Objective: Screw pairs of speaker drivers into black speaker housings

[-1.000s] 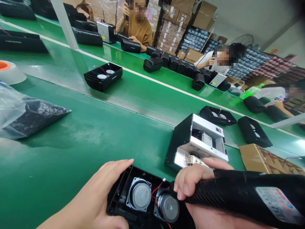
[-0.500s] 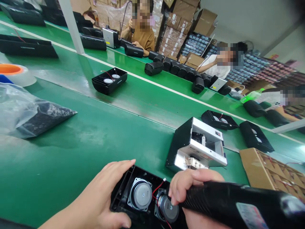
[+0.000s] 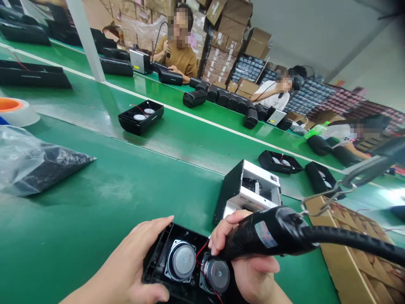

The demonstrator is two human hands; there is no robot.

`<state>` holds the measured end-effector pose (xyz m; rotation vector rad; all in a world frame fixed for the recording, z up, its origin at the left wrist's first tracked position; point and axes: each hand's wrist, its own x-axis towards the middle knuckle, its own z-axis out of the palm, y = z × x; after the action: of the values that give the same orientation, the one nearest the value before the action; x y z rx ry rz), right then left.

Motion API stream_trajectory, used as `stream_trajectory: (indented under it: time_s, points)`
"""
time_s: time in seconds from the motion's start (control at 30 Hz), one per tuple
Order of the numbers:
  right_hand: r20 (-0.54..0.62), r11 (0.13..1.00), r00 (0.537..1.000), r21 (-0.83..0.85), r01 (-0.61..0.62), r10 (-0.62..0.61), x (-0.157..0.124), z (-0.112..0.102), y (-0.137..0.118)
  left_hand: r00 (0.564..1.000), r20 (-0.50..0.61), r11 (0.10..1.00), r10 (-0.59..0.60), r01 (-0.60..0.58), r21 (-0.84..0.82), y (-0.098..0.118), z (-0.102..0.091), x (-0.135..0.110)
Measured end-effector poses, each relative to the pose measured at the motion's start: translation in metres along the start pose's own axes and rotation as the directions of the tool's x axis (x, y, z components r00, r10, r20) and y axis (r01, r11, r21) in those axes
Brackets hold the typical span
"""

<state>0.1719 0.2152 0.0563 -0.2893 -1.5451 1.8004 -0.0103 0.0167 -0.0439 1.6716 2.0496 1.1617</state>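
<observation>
My left hand (image 3: 139,261) grips the left end of a black speaker housing (image 3: 155,264), thumb on the near side and fingers along the far side. Inside the housing sit two round speaker drivers, a left one (image 3: 182,260) and a right one (image 3: 217,274), with thin red wires (image 3: 201,250) between them. My right hand (image 3: 249,261) is closed around a black electric screwdriver (image 3: 253,236), held slanting over the right driver. Its tip is hidden behind my fingers and the housing. A thick black cable (image 3: 351,242) and a metal hanging hook (image 3: 322,202) join its rear end.
Just beyond my right hand stands a silver-and-black screw feeder (image 3: 232,190). A divided cardboard box (image 3: 338,261) is at right. At left lie a plastic bag of dark parts (image 3: 53,164) and a tape roll (image 3: 19,112). Further speaker housings (image 3: 141,118) rest on the green belt; co-workers sit opposite.
The screwdriver has swung more upright, its rear end moving left and up, bringing the cable and hook into view. The camera view has shifted slightly. My left hand keeps its grip on the housing.
</observation>
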Motion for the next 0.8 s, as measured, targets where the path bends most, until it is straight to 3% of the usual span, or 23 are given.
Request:
stream_trajectory:
  time_s: [0.23,0.33,0.4,0.47,0.53,0.67,0.8]
  points:
    - [-0.076,0.981,0.979,0.03,0.193,-0.19,-0.006,-0.006,0.01,0.997,-0.052,0.995,0.057,-0.053,0.081,0.0,-0.003,0.002]
    - [-0.129,0.952,0.945,0.008,0.304,-0.301,-0.004,-0.016,-0.021,0.993,-0.079,0.987,0.086,-0.075,0.141,0.003,-0.006,0.008]
    - [-0.215,0.943,0.919,-0.118,0.312,-0.331,0.004,-0.024,-0.049,0.989,-0.1,0.98,0.108,-0.089,0.179,0.004,-0.007,0.01]
    - [-0.317,0.906,0.855,-0.248,0.342,-0.41,0.017,-0.032,-0.071,0.987,-0.101,0.976,0.122,-0.101,0.194,0.0,-0.006,0.01]
    - [-0.318,0.879,0.831,-0.304,0.366,-0.456,0.032,-0.039,-0.08,0.988,-0.075,0.976,0.134,-0.118,0.182,-0.007,-0.004,0.006]
    - [-0.232,0.898,0.891,-0.31,0.312,-0.39,0.046,-0.046,-0.069,0.995,-0.044,0.989,0.084,-0.078,0.126,-0.024,0.005,-0.007]
    - [-0.254,0.903,0.896,-0.331,0.273,-0.364,0.044,-0.044,-0.057,0.999,-0.04,0.995,0.021,-0.017,0.095,-0.025,0.01,-0.012]
